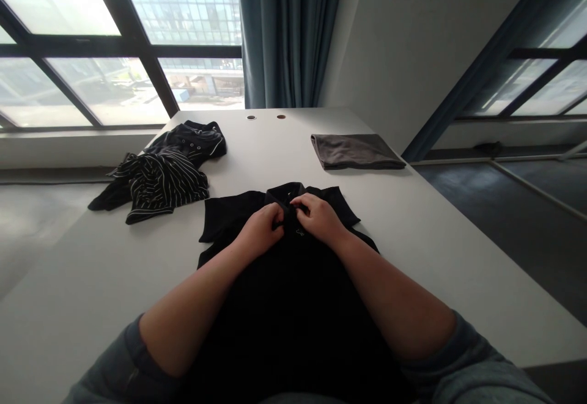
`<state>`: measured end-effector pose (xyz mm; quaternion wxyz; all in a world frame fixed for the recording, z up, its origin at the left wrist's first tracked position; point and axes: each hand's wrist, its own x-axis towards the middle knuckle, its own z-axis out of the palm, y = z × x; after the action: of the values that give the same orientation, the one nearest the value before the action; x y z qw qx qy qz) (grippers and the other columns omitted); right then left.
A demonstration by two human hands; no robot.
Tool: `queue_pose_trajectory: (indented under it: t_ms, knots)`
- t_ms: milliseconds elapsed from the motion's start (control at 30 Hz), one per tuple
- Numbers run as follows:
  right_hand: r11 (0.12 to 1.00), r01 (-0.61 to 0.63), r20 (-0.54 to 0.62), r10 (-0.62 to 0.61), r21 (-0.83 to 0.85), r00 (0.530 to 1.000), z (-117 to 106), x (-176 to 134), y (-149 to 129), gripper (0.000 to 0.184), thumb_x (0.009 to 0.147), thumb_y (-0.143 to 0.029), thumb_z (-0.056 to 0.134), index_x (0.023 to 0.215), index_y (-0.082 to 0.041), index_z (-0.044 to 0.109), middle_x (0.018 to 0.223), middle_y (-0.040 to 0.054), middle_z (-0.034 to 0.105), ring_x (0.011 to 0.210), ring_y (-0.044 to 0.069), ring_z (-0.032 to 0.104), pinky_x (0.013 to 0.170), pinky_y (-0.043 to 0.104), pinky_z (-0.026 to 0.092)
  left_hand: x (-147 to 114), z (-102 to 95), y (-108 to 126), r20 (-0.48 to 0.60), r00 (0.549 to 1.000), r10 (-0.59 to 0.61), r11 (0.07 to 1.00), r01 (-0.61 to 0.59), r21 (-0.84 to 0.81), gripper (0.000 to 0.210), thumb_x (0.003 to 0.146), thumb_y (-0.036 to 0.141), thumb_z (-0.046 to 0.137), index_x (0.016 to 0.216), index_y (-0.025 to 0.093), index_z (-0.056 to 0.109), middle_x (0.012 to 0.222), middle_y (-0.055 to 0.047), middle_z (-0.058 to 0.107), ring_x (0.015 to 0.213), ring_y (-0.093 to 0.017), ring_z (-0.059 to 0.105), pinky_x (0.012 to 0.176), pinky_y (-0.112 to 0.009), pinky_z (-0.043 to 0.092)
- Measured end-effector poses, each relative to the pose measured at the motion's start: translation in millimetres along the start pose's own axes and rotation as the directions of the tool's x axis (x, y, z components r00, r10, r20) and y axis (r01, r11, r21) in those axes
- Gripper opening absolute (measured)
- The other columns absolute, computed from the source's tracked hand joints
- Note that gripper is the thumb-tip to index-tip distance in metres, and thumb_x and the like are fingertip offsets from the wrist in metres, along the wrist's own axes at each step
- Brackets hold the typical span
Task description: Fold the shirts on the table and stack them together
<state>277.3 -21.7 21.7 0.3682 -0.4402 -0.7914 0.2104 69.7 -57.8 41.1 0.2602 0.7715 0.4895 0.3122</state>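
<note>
A black polo shirt [302, 294] lies spread on the white table, its collar at the far end and its short sleeves out to both sides. My left hand [263, 227] is closed at the left side of the neck opening, fingers pinched on the shirt's front just below the collar. Opposite it, my right hand [316, 213] pinches the right side of the opening, close under the collar. The fingertips of both hands nearly meet. What exactly lies between them, cloth edge or button, is too small to make out. A small light emblem shows below my right hand.
On the white table [257, 159], a crumpled pile of black and striped clothes [169, 175] lies at the left. A folded grey-brown cloth [358, 150] rests at the right near the edge. Behind stand a blue curtain [288, 37] and windows.
</note>
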Motion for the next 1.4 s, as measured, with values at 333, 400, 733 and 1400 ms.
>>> queue_pose_trajectory:
  t_ms: [333,400,733,1400]
  knots:
    - [0.957,0.198,0.210,-0.154,-0.211,0.966,-4.4,-1.0,6.9,0.025,0.080,-0.005,0.065,0.091,-0.023,0.078,0.109,0.0077,0.074,0.110,0.028,0.058,0.103,0.046,0.048,-0.8,-5.7,-8.3,0.229,0.969,-0.091,0.996,0.084,0.040,0.023,0.093,0.041,0.065,0.076,0.025,0.066,0.072,0.000,0.069,0.064,-0.019,0.060,0.061,-0.030,0.036]
    - [0.957,0.201,0.254,-0.145,-0.209,0.956,-5.9,-1.5,5.9,0.025,0.078,-0.005,0.067,0.091,-0.023,0.076,0.111,0.0062,0.076,0.115,0.029,0.058,0.104,0.047,0.046,-0.7,-4.0,-9.4,0.191,0.972,-0.137,0.988,0.120,0.097,0.026,0.095,0.039,0.061,0.075,0.026,0.067,0.070,-0.001,0.069,0.062,-0.020,0.060,0.059,-0.030,0.033]
    - [0.972,0.126,0.278,-0.067,-0.200,0.958,-3.1,-2.5,3.1,0.027,0.076,-0.003,0.067,0.093,-0.023,0.073,0.093,0.0047,0.074,0.102,0.027,0.060,0.092,0.040,0.049,-3.6,3.8,-13.1,0.082,0.991,-0.108,0.950,0.078,0.301,0.017,0.087,0.029,0.074,0.104,0.026,0.072,0.099,-0.004,0.075,0.087,-0.025,0.070,0.077,-0.035,0.052]
    - [0.958,0.269,0.172,-0.250,-0.097,0.953,-2.3,-4.0,6.0,0.023,0.082,-0.007,0.062,0.097,-0.024,0.067,0.104,0.0056,0.074,0.108,0.027,0.068,0.121,0.060,0.034,1.6,8.1,-47.1,0.196,0.974,0.117,0.867,-0.196,0.458,0.033,0.098,0.033,0.064,0.129,0.031,0.072,0.118,-0.008,0.069,0.106,-0.029,0.062,0.098,-0.045,0.050]
